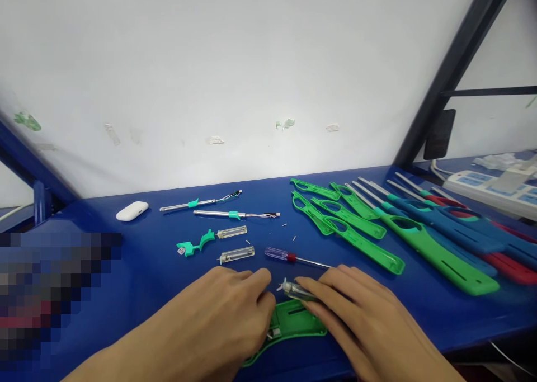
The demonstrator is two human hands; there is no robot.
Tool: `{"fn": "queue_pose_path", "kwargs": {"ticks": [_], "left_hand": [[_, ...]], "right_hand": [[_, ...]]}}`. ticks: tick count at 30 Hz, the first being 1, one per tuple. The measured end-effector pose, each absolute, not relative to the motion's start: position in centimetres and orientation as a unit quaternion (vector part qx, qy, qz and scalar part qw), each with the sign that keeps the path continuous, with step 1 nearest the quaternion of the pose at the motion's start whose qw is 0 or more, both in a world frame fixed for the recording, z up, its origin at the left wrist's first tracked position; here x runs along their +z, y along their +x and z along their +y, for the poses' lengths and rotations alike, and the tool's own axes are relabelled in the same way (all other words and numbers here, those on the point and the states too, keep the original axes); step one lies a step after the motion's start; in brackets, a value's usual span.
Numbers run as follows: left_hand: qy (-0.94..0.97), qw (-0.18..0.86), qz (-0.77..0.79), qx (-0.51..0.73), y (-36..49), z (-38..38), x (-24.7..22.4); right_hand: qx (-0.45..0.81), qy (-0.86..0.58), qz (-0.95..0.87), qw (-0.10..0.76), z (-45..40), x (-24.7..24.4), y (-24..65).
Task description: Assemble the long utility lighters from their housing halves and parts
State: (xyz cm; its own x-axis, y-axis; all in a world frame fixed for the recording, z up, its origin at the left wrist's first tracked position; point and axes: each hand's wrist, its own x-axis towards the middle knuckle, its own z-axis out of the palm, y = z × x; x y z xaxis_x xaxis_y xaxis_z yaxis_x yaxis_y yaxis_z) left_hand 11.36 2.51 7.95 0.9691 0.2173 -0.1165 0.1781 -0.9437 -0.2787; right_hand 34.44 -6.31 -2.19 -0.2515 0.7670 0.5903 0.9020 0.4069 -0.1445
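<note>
A green lighter half-shell [297, 321] lies open side up at the table's front, with small metal parts inside. Over its left part, my left hand [226, 309] is closed, its fingertips curled down; what they pinch is hidden. My right hand [361, 309] holds a clear fuel tank [296, 289] between thumb and fingers, just above the shell's right part. Behind the hands is a screwdriver [289, 255] with a purple handle. Two more clear tanks [237, 254] and teal trigger pieces [195, 245] lie to the left of it.
Two metal rods with wires [218, 213] lie farther back, near a white case [132, 211]. Green half-shells [361, 239] and assembled lighters [440, 253] spread across the right. Small screws [294, 238] are scattered mid-table. A power strip [495, 186] sits at the far right.
</note>
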Motion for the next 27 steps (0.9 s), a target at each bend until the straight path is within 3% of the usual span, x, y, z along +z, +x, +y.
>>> {"fn": "queue_pose_path", "kwargs": {"ticks": [7, 19, 27], "left_hand": [[-0.98, 0.034, -0.182, 0.07, 11.3, 3.1, 8.4], [-0.96, 0.146, -0.164, 0.172, 14.4, 1.8, 8.8], [-0.96, 0.131, -0.162, 0.186, 13.8, 2.2, 9.6]], "right_hand": [[-0.1, -0.541, -0.776, 0.309, -6.4, -2.5, 34.5], [-0.119, -0.524, -0.782, 0.317, -6.2, -1.8, 34.4], [-0.12, -0.522, -0.78, 0.323, -6.2, -1.6, 34.3]]}}
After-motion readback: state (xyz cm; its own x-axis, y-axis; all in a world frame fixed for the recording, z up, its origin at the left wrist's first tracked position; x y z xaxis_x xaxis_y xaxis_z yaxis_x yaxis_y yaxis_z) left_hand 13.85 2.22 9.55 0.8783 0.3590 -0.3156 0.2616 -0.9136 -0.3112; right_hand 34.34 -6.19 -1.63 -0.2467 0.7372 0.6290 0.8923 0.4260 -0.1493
